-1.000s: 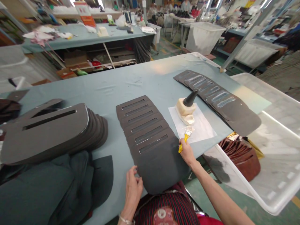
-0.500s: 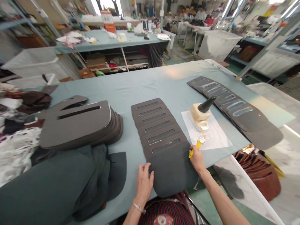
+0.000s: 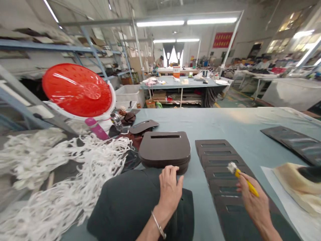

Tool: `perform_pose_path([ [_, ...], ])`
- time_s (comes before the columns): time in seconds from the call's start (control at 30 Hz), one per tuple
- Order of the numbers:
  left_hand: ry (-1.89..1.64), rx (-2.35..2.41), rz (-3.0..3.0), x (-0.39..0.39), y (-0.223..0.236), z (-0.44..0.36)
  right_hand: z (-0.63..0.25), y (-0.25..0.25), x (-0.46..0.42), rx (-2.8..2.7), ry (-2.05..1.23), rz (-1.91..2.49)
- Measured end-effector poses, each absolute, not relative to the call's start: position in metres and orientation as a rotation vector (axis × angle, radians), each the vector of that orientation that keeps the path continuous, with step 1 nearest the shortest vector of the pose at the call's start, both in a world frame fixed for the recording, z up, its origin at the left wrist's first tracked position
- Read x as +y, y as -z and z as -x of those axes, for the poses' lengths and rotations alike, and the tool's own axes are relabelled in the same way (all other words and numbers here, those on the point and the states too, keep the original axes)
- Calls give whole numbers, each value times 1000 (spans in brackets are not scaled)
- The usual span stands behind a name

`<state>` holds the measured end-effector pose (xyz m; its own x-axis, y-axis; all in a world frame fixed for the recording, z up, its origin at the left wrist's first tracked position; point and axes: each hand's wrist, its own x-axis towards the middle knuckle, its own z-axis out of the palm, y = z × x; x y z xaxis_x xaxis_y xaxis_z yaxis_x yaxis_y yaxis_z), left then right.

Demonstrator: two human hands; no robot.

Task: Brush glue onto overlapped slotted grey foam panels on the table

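Head view, left to right: a tangle of white fabric strips [image 3: 60,177] is spilling across the left side, below one red round plastic lid [image 3: 77,90] that is leaning on a white tub [image 3: 110,103]. One pink tube [image 3: 96,128] and one clear plastic bottle [image 3: 116,121] are lying near it. On the blue-grey table [image 3: 225,120], one stack of dark slotted foam pieces [image 3: 164,150] is sitting beside a single loose piece [image 3: 144,126]. The left hand [image 3: 170,197] is resting open on dark cloth [image 3: 140,207], its fingers [image 3: 173,170] spread and gripping nothing, their tips near the stack. The right hand [image 3: 252,201] is pinching one yellow-handled flat brush [image 3: 247,179] above a foam strip with six visible slots [image 3: 225,174]. Further right, a cream glue-crusted block [image 3: 293,184] is sitting on white paper [image 3: 273,190], beside a second slotted strip [image 3: 291,144].
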<state>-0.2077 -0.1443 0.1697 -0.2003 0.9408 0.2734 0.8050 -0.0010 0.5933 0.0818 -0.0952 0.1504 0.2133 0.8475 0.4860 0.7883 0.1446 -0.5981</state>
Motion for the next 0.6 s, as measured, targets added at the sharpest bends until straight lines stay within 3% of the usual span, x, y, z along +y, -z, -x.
perform_pose_path([
  [0.13, -1024, 2241, -1945, -112, -172, 268, 67, -203, -54, -1452, -816, 1324],
  [0.33, -934, 2387, -1999, -98, -136, 298, 246, -215, -11, -1691, -1287, 973],
  [0.47, -953, 2439, -1946, -94, -119, 302, 303, -199, 30, -1968, -1401, 872],
  [0.6, -995, 2426, -1926, -87, -116, 303, 337, -194, 84, -1831, -1031, 1082],
])
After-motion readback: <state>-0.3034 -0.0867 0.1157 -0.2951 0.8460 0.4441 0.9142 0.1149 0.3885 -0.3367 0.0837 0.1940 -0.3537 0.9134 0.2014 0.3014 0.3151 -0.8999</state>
